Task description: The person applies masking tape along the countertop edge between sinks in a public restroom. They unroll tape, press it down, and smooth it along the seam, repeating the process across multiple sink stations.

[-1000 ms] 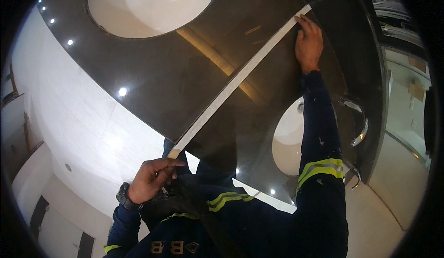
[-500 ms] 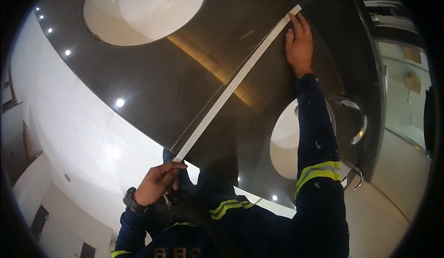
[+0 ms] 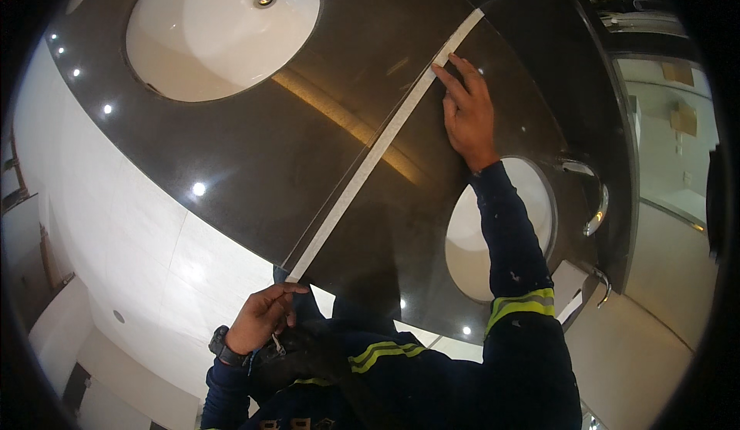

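A long pale strip of masking tape [image 3: 361, 169] runs slantwise across the dark countertop [image 3: 254, 160], alongside a thin seam line. At the front edge, the near end of the tape is pinched between the thumb and fingers of my left hand [image 3: 264, 318]. Higher up the strip, my right hand [image 3: 467, 110] touches the tape with outstretched fingertips, close to its far end. Its fingers are apart and grip nothing.
A white oval sink [image 3: 223, 29] is set in the counter at the upper left. Another white sink [image 3: 474, 237] lies at the right, partly behind my right forearm. Chrome faucets [image 3: 597, 210] curve near the right edge. Pale floor [image 3: 131, 206] shows beyond the counter's front.
My right hand has slid down along the tape from its far end, toward me. My left hand keeps its pinch on the near end. The view has shifted slightly.
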`<action>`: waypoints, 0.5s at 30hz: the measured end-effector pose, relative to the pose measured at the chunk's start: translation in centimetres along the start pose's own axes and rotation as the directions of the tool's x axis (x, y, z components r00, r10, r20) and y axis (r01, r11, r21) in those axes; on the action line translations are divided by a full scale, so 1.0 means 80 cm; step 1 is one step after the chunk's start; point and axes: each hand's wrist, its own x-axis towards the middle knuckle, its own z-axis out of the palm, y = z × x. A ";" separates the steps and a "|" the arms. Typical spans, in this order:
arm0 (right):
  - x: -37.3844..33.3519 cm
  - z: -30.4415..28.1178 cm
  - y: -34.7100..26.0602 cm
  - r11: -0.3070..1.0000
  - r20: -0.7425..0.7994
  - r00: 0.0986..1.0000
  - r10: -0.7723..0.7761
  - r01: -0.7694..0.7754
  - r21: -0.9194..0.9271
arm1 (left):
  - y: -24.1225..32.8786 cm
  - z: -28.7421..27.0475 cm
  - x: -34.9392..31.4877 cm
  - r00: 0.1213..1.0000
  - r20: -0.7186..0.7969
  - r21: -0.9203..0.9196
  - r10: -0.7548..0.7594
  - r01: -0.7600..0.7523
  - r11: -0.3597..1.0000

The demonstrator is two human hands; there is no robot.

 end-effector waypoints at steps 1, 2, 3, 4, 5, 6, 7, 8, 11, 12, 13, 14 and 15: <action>-0.001 0.000 0.001 1.000 0.003 1.000 -0.004 0.004 0.002 | 0.007 0.003 0.000 1.000 -0.002 -0.022 -0.015 0.015 1.000; -0.001 0.000 0.002 1.000 0.007 1.000 -0.005 0.005 -0.008 | 0.010 0.004 0.000 1.000 -0.005 -0.044 -0.030 0.030 0.999; -0.001 0.000 0.002 1.000 0.011 1.000 -0.007 0.007 -0.017 | 0.010 0.003 0.000 1.000 -0.003 -0.037 -0.024 0.024 0.999; -0.001 0.000 0.002 1.000 0.015 1.000 -0.009 0.009 -0.025 | 0.010 0.002 0.000 1.000 -0.001 -0.029 -0.018 0.018 0.999; -0.001 0.000 0.002 1.000 0.018 1.000 -0.007 0.008 -0.029 | 0.010 0.001 -0.001 1.000 0.001 -0.023 -0.012 0.012 1.000; -0.001 0.000 0.002 0.999 0.022 1.000 -0.006 0.006 -0.032 | 0.010 0.001 -0.001 1.000 -0.001 -0.022 -0.013 0.013 1.000; -0.001 0.000 0.002 0.999 0.025 1.000 -0.004 0.005 -0.035 | 0.010 0.000 -0.001 1.000 -0.003 -0.022 -0.014 0.013 1.000; -0.001 -0.001 0.002 0.999 0.029 1.000 -0.001 0.002 -0.035 | 0.010 -0.001 -0.002 1.000 -0.005 -0.022 -0.014 0.014 1.000; -0.002 -0.001 0.001 0.999 0.037 0.999 0.006 -0.004 -0.033 | 0.012 0.000 -0.002 1.000 -0.009 -0.034 -0.008 0.008 0.999; -0.001 -0.001 0.000 0.999 0.038 0.999 0.007 -0.005 -0.036 | 0.011 -0.001 -0.002 1.000 -0.010 -0.034 -0.006 0.005 0.999; -0.001 -0.001 0.000 0.999 0.038 0.999 0.008 -0.006 -0.038 | 0.010 -0.001 -0.002 1.000 -0.012 -0.033 -0.003 0.002 0.999; -0.001 -0.002 -0.001 0.999 0.038 0.999 0.002 -0.001 -0.043 | 0.008 -0.002 -0.002 1.000 -0.013 -0.033 0.000 -0.001 0.999; -0.001 -0.002 -0.001 0.999 0.038 0.999 -0.003 0.005 -0.047 | 0.007 -0.002 -0.002 1.000 -0.014 -0.034 0.003 -0.003 0.999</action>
